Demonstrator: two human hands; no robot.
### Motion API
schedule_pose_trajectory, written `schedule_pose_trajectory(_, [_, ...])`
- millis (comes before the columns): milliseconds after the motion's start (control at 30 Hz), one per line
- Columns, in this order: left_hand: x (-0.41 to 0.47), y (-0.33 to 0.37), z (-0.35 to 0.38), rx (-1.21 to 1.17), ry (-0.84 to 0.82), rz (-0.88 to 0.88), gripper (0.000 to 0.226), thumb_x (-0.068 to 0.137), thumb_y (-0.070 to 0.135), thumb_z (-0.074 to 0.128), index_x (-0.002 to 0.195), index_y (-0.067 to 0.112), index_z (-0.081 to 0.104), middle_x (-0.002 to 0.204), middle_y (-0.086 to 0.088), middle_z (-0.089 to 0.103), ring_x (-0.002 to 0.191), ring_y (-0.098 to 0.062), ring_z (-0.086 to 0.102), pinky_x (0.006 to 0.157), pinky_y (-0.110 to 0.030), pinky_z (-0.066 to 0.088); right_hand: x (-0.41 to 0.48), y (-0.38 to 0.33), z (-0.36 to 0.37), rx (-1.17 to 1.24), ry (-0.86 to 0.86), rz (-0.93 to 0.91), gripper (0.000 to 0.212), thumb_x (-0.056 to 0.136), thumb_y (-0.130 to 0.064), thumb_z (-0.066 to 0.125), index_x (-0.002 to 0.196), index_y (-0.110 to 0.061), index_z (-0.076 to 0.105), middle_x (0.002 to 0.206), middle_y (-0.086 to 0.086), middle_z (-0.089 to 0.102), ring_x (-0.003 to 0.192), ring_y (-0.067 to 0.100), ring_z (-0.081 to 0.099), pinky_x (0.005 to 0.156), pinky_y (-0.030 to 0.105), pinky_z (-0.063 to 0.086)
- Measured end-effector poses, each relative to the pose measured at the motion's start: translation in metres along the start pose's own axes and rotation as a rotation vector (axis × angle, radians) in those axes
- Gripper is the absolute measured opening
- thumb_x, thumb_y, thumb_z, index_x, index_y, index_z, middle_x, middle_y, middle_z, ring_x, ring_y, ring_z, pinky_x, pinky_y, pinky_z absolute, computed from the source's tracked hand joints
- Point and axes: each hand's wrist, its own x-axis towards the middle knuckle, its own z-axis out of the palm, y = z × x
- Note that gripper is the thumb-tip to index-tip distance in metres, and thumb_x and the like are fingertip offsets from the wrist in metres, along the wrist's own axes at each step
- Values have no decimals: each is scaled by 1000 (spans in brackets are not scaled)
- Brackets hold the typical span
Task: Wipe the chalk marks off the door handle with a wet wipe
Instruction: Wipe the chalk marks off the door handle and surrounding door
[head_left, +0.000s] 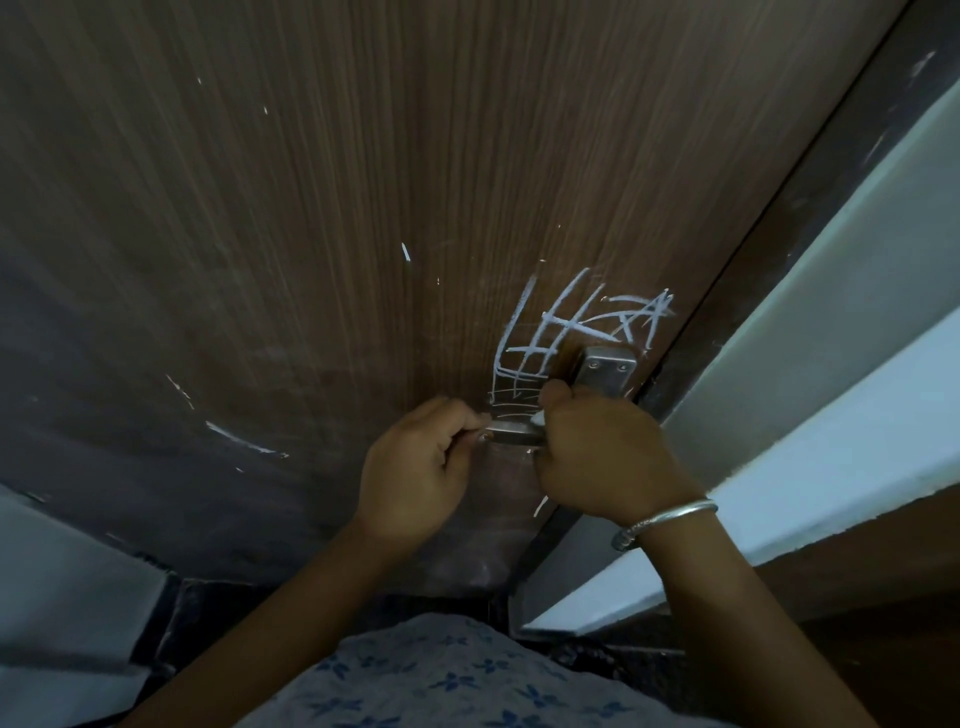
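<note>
- Watching from my remote seat, I found the door handle (511, 434) low on the door (311, 208), close to its right edge and beside the frame (810, 208). A short stretch of its metal lever showed between the two hands.
- The left hand (415, 462) pinched the lever's free end, fingers and thumb curled in on it.
- The right hand (608, 457) was curled tightly round the lever's inner end, just below the screw plate (605, 371). I could not tell whether a wet wipe sat inside that fist.
- The chalk marks (566, 327) lay thick and white on the door right above the plate, with fainter lines running down behind the lever. I judged the cleaning barely begun.
- With both hands bearing on the lever, too much downward pressure could unlatch the door and swing it away mid-wipe.
- A damp cloth dragged across that chalk could smear it into the wood grain rather than lift it.
- Wet metal might let the left pinch slip.
- The bangle (665, 522) could knock the door's edge.
</note>
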Motion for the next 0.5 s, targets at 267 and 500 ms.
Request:
schedule_pose_trajectory(267, [2, -6, 6, -99, 39, -56, 10, 81, 6, 64, 77, 15, 64, 77, 11, 62, 75, -4, 62, 64, -31, 52, 9, -9, 1, 8, 15, 38, 29, 85, -32, 49, 103, -9, 47, 93, 7, 62, 78, 25, 60, 56, 26, 34])
schedule_pose_trajectory(500, [5, -7, 9, -101, 35, -81, 10, 75, 2, 58, 68, 8, 54, 65, -3, 58, 61, -19, 57, 53, -46, 47, 23, -31, 0, 214, 1, -53, 16, 83, -27, 51, 81, -16, 39, 73, -1, 51, 61, 15, 43, 53, 24, 28])
